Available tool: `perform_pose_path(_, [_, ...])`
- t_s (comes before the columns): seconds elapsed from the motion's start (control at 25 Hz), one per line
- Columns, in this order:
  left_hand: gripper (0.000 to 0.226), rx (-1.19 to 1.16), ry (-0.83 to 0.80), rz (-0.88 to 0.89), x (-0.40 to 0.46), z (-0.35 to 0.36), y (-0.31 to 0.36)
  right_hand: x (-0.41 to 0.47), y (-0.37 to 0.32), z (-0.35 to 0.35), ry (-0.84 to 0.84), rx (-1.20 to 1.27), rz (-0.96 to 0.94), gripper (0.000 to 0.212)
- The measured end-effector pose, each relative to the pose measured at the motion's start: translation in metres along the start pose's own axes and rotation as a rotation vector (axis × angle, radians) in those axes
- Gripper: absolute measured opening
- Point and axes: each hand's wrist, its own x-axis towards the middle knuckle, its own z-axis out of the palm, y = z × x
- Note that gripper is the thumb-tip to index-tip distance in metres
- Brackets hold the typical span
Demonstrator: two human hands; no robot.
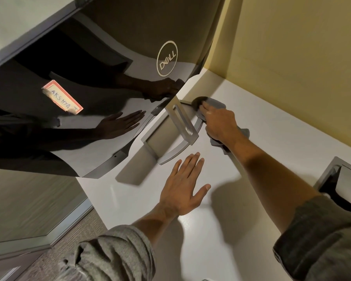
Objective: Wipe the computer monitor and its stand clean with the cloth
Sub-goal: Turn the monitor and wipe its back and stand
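Now | right hand (221,123) clutches grey cloth (215,105) against far rim of stand (170,136) | left hand (185,183) flat, fingers spread, empty, on desk (261,128) near monitor (101,78)

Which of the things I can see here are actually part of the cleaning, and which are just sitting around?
Part of the job:
- monitor, black, with a label stuck on it
- stand, silver
- cloth, grey, under the right hand at the back of the stand
- left hand, open, empty, over the desk

Just there:
- desk
- second monitor at the right edge
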Motion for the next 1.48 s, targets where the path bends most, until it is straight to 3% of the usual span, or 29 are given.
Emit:
perform_pose_path(0.16, [0.069,-0.006,0.009,0.006,0.000,0.000,0.000,-0.025,0.021,-0.017,-0.054,0.051,0.049,0.045])
perform_pose_path(0.28, [0.069,0.000,0.017,0.005,0.000,0.001,0.000,-0.052,0.021,-0.029,0.080,0.268,-0.007,0.049])
perform_pose_path(0.4, [0.069,-0.003,0.025,0.005,0.000,0.002,0.000,-0.080,0.000,-0.027,0.191,0.510,-0.180,0.047])
perform_pose_path(0.76, [0.069,-0.008,0.013,0.011,0.001,0.004,-0.002,-0.085,-0.040,-0.021,0.079,0.488,-0.034,0.057])
perform_pose_path(0.96, [0.071,-0.011,0.017,0.010,0.001,0.003,-0.002,-0.067,-0.037,-0.019,-0.115,0.501,-0.076,0.069])
perform_pose_path(1.08, [0.071,0.008,0.009,0.007,0.001,0.004,-0.001,-0.052,-0.037,-0.025,-0.194,0.443,-0.080,0.061])
perform_pose_path(1.32, [0.068,-0.011,0.013,0.008,0.001,0.003,0.000,-0.049,-0.043,-0.024,-0.163,0.337,-0.038,0.037])
perform_pose_path(1.48, [0.064,-0.055,0.029,0.030,0.000,0.001,0.000,-0.056,-0.048,-0.021,-0.125,0.373,-0.007,0.038])
